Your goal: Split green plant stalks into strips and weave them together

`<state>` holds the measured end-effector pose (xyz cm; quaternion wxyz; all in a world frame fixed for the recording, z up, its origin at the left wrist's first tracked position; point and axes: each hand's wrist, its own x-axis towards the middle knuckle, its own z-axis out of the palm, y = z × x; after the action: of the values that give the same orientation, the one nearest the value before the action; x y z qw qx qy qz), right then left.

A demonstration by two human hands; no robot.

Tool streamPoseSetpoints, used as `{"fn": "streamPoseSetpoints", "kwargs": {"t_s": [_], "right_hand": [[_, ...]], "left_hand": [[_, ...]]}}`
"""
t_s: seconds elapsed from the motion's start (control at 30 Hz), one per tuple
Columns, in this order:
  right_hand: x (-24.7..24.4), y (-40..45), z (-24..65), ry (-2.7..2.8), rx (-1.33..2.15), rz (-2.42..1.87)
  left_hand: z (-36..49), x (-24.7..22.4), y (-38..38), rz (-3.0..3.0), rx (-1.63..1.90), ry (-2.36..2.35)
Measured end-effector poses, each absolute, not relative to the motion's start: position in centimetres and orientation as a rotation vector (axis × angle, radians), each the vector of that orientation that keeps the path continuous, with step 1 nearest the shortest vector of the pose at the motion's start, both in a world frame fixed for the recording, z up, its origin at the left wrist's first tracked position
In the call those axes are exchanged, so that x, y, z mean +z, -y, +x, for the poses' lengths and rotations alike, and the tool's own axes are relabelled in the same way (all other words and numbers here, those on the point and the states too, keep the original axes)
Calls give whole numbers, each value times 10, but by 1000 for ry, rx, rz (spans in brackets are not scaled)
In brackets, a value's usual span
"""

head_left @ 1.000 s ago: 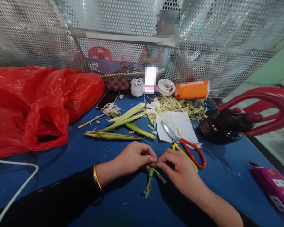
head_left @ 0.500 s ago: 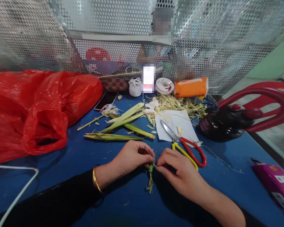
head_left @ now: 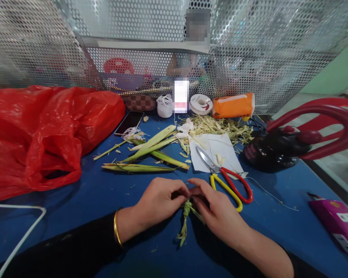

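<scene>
A small green braided plant piece (head_left: pixel 186 208) hangs between my hands, its loose strips trailing down in a tuft. My left hand (head_left: pixel 161 197) pinches its top end between thumb and fingers. From the other side, my right hand (head_left: pixel 216 204) has its fingers closed at the same end, with a pale green strip sticking out below them. The fingertips hide just how the strips cross there. Just beyond my right hand lie scissors (head_left: pixel 216 166) with one red and one yellow handle, their blades on a white paper (head_left: pixel 201 144). Several long green stalks (head_left: pixel 139 167) lie beyond my left hand.
A red plastic bag (head_left: pixel 55 135) covers the left side. Shredded plant strips (head_left: pixel 226 129), a ribbon spool (head_left: pixel 201 104) and an orange packet (head_left: pixel 233 106) lie at the back. A dark bottle (head_left: pixel 275 150) and a purple power strip (head_left: pixel 335 224) are right. Beyond the perforated screen (head_left: pixel 150 23) sits a person.
The braided piece now hangs slightly lower, showing more of its length. My right fingers have moved in close to my left fingertips, and a pale strip now juts out on the right.
</scene>
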<state>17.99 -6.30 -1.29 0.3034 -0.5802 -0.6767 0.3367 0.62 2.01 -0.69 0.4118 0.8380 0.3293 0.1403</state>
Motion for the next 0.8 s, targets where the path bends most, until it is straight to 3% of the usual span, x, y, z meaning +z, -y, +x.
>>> {"fn": "streamPoseSetpoints", "kwargs": {"t_s": [0.13,0.3,0.8], "right_hand": [[-14,62,181,1787,875,-1526],[-16,61,182,1773,883,-1529],[-16,55,182,1741,840,-1426]], "left_hand": [[1,-10,-12,2770,379,-597],[2,-9,-8,3162,517,-382],[5,-6,-8,3155,1090,-158]]}}
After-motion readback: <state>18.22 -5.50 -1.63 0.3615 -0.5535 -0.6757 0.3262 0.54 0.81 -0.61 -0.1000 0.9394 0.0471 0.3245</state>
